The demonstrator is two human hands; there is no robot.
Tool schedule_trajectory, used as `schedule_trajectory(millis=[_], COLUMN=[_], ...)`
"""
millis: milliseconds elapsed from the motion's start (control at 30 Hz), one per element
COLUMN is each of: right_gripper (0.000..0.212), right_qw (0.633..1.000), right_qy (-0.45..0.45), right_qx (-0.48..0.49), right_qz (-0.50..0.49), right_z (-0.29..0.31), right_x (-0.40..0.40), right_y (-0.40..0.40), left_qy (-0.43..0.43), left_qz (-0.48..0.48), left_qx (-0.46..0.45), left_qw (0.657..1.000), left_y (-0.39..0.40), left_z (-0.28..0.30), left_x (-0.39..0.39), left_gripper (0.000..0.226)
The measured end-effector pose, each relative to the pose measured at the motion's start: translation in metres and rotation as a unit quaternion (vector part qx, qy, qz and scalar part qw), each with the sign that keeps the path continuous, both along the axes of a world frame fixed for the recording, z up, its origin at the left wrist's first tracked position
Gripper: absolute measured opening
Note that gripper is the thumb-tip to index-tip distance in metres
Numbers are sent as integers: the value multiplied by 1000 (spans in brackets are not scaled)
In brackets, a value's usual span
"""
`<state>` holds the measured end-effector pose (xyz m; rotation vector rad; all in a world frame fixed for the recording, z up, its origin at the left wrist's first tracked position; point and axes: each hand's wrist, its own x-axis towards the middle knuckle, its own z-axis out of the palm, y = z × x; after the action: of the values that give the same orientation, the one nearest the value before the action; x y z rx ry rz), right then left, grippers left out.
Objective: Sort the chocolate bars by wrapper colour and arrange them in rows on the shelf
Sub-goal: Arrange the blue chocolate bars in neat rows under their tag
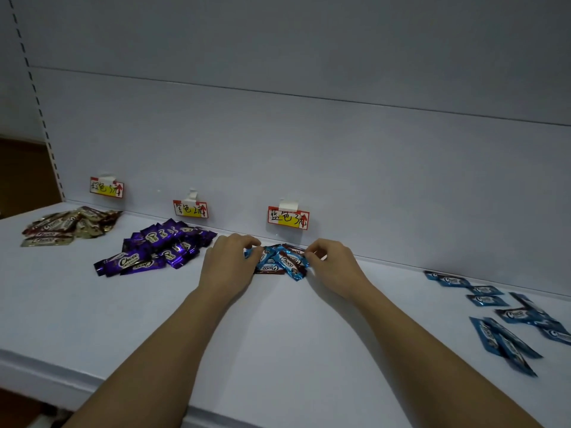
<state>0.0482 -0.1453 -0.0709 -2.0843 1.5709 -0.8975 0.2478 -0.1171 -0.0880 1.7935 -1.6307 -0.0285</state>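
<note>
Blue-wrapped chocolate bars [279, 262] are gathered in a small cluster against the back panel [309, 149] of the shelf [278, 329], directly under the blue price label [288, 218], evidently because each colour is being assigned the spot beneath its own tag. The cluster is pinched from both sides: the left hand [230, 262] grips its left end with curled fingers, the right hand [332, 262] nips its right end, seemingly so that the bars can be squared up into a row. Purple bars [156, 248] are heaped under the middle label [190, 209], and brown and gold bars [66, 225] under the far-left label [106, 187]; both heaps look sorted by colour but not yet lined up. More blue bars [506, 316] lie scattered well apart at the right, presumably awaiting transfer to the cluster being held.
</note>
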Motion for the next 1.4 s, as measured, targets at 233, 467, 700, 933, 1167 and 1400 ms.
schedule_trajectory(millis=[233,467,700,933,1167,1400], right_gripper=[24,35,30,21,32,24], right_qw=[999,995,990,984,967,959], right_qy=[33,93,135,139,198,239], right_qx=[19,20,0,-16,-4,22], right_qz=[5,22,-30,-111,-160,-151], right_z=[12,22,28,28,-3,-4], right_x=[-12,-66,-163,-269,-310,-315], right_y=[14,32,31,14,-4,-11], left_qy=[-151,-113,-77,-37,-23,17], left_qz=[2,-40,-126,-202,-201,-191], left_qx=[24,65,116,98,53,55], left_qw=[988,991,982,974,978,980], left_y=[27,28,4,-24,-49,-60], left_z=[13,20,19,8,-3,-9], left_x=[-28,-83,-169,-264,-338,-334], left_gripper=[41,47,47,35,28,13])
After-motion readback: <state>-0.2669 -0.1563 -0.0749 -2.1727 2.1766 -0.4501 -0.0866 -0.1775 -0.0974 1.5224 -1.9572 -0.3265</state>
